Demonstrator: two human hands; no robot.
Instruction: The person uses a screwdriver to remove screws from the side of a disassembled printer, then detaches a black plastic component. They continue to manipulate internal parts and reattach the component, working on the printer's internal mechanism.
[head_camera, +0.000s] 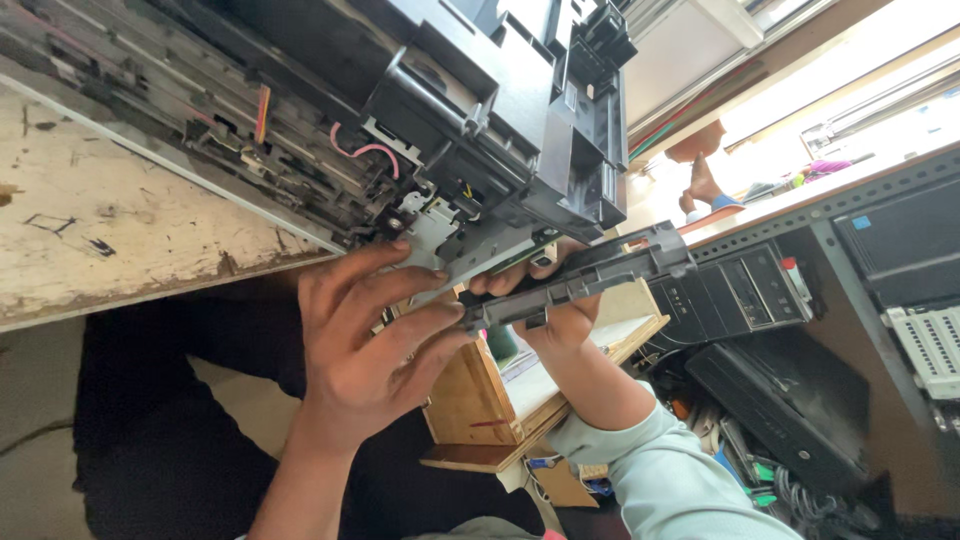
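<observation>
Both hands grip dark plastic bar (580, 280): left hand (365, 340) pinches near end, right hand (560, 315) cups underneath; light, stiff, snappable.

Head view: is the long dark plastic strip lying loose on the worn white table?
No, the long dark plastic strip is held off the table, with the left hand and right hand both gripping it.

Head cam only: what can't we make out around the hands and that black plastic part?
- Right hand: palm and most fingers hidden behind the long black plastic part.
- Left hand: fingertip contact under the opened printer is shadowed.
- Printer: cut off by the top edge.
- Wooden box: contents blocked by both hands.
</observation>
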